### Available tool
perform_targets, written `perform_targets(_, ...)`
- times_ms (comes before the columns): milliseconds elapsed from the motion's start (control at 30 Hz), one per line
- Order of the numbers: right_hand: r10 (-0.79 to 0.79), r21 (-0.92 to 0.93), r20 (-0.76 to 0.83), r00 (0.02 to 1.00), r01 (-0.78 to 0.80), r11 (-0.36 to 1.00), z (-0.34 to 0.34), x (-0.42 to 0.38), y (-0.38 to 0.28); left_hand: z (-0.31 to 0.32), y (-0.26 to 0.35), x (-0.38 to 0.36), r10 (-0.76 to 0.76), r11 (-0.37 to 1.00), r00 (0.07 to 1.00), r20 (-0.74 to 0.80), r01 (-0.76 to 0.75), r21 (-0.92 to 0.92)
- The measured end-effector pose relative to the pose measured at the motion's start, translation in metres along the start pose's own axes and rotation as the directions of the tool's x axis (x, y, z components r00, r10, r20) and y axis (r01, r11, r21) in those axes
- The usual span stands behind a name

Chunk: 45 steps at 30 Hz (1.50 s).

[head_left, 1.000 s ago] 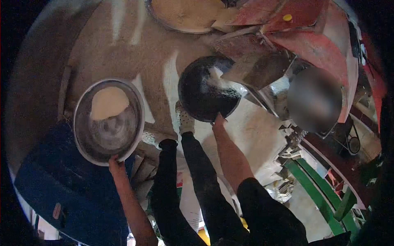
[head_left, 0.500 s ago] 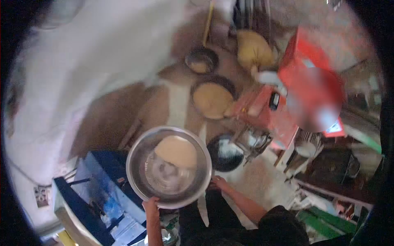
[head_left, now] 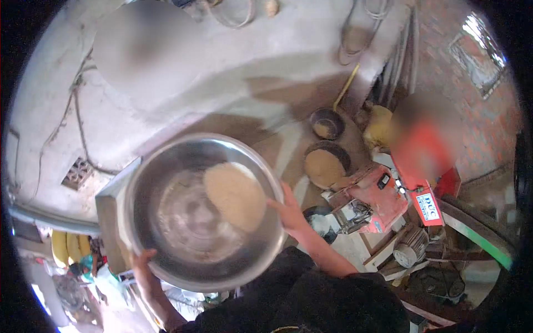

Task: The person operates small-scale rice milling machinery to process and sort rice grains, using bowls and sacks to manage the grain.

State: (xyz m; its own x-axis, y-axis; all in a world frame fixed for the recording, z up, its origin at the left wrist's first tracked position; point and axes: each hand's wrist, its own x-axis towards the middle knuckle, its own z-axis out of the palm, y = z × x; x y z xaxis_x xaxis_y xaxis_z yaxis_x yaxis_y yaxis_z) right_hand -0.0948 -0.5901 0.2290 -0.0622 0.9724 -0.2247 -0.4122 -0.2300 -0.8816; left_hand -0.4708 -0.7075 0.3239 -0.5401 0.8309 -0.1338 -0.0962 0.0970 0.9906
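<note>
A large, shiny metal basin point(head_left: 189, 227) is held up in front of me, its inside facing me. A heap of tan, fine-grained material point(head_left: 236, 197) lies on the right part of its bottom. My left hand point(head_left: 147, 269) grips the basin's lower-left rim, with the thumb over the edge and the other fingers hidden beneath. On the right side, my right hand point(head_left: 291, 213) is closed on the rim, its thumb reaching inside near the heap. Behind the basin's lower-left wall is a pale box-like edge point(head_left: 114, 222), partly covered.
To the right stands a red machine point(head_left: 383, 194) with a motor point(head_left: 411, 250). Near it are a dark tub of tan material point(head_left: 325, 168), a smaller dark tub point(head_left: 326, 124), a dark basin with whitish contents point(head_left: 322, 223) and a yellow sack point(head_left: 378, 127). A pale wall point(head_left: 222, 44) rises behind.
The basin has come up closer to the camera and shifted left, with both hands still on its rim. My view has swung left, so the machine and tubs appear farther right.
</note>
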Motion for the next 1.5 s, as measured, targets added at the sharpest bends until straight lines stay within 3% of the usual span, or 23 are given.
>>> perform_targets(67,-0.097,-0.042,0.084,0.992,0.101,0.994,0.057,0.019,0.016,0.031,0.074,-0.016,-0.002,0.989,0.961,-0.275,-0.039,-0.146)
perform_targets(167,-0.17,0.0,0.237,0.957,0.175,0.985,0.154,0.038,0.037,-0.024,0.117,-0.007,0.323,0.943,0.84,-0.436,-0.322,0.079)
perform_targets(200,-0.199,0.061,0.286,0.937,0.19,0.98,0.185,0.044,0.044,-0.031,0.134,-0.007,0.438,0.897,0.743,-0.505,-0.331,0.292)
perform_targets(267,0.148,0.236,0.457,0.877,-0.28,0.93,0.243,0.044,0.03,-0.03,0.174,-0.013,0.328,0.928,0.797,-0.507,-0.372,0.015)
perform_targets(367,0.258,0.318,0.64,0.724,-0.555,0.768,0.319,0.054,0.069,-0.043,0.209,0.01,0.437,0.895,0.688,-0.579,-0.401,0.198)
perform_targets(433,0.381,0.058,0.557,0.738,-0.492,0.868,0.365,0.056,0.11,-0.071,0.231,0.049,0.376,0.925,0.783,-0.495,-0.284,0.254)
perform_targets(467,0.387,0.061,0.56,0.733,-0.502,0.863,0.382,0.055,0.126,-0.085,0.236,0.071,0.415,0.902,0.818,-0.398,-0.312,0.3)
perform_targets(533,0.416,-0.46,0.458,0.785,-0.191,0.867,0.406,0.048,0.153,-0.079,0.242,0.104,0.43,0.863,0.871,-0.238,-0.319,0.392)
perform_targets(567,0.415,-0.523,0.444,0.794,-0.146,0.84,0.41,0.039,0.155,-0.064,0.246,0.114,0.412,0.847,0.893,-0.182,-0.301,0.438)
perform_targets(600,0.421,-0.527,0.438,0.794,-0.153,0.836,0.415,0.033,0.164,-0.062,0.251,0.128,0.404,0.85,0.896,-0.182,-0.295,0.436)
perform_targets(667,0.489,-0.464,0.441,0.752,-0.275,0.842,0.425,0.021,0.189,-0.058,0.256,0.153,0.393,0.509,0.916,0.077,-0.287,0.811)
perform_targets(800,0.574,-0.582,0.485,0.66,-0.247,0.775,0.437,0.005,0.189,-0.018,0.249,0.192,0.345,0.282,0.891,0.295,-0.398,0.873)
perform_targets(867,0.415,-0.512,0.541,0.731,-0.105,0.852,0.448,-0.007,0.2,0.005,0.247,0.202,0.27,0.042,0.905,0.328,-0.352,0.935)
perform_targets(900,0.404,-0.499,0.556,0.726,-0.097,0.861,0.451,-0.012,0.201,0.016,0.246,0.204,0.262,0.043,0.9,0.348,-0.371,0.927)
perform_targets(967,0.438,-0.495,0.557,0.706,-0.141,0.858,0.458,-0.017,0.199,0.038,0.246,0.207,0.174,-0.253,0.882,0.438,-0.39,0.886)
perform_targets(1067,0.464,-0.479,0.556,0.69,-0.19,0.857,0.467,-0.019,0.192,0.059,0.239,0.204,0.182,-0.343,0.834,0.521,-0.443,0.829)
perform_targets(1200,0.475,-0.431,0.56,0.679,-0.251,0.867,0.467,-0.01,0.178,0.088,0.236,0.202,0.07,-0.384,0.827,0.559,-0.494,0.78)
perform_targets(1267,0.47,-0.406,0.56,0.682,-0.269,0.873,0.461,-0.002,0.163,0.084,0.234,0.216,0.159,-0.454,0.768,0.621,-0.501,0.737)
perform_targets(1300,0.472,-0.399,0.547,0.691,-0.281,0.873,0.457,0.002,0.157,0.078,0.237,0.224,0.223,-0.279,0.761,0.61,-0.549,0.788)
perform_targets(1367,0.48,-0.385,0.52,0.706,-0.308,0.87,0.448,0.012,0.15,0.046,0.247,0.27,0.195,-0.258,0.666,0.72,-0.674,0.693)
perform_targets(1400,0.486,-0.378,0.498,0.718,-0.325,0.867,0.442,0.016,0.144,0.054,0.249,0.244,0.188,-0.26,0.656,0.731,-0.684,0.681)
perform_targets(1433,0.504,-0.376,0.469,0.726,-0.352,0.857,0.436,0.021,0.135,0.065,0.26,0.197,0.307,0.076,0.684,0.662,-0.711,0.699)
perform_targets(1500,0.594,-0.372,0.39,0.704,-0.469,0.801,0.427,0.032,0.11,0.055,0.274,0.155,0.428,0.129,0.669,0.608,-0.711,0.691)
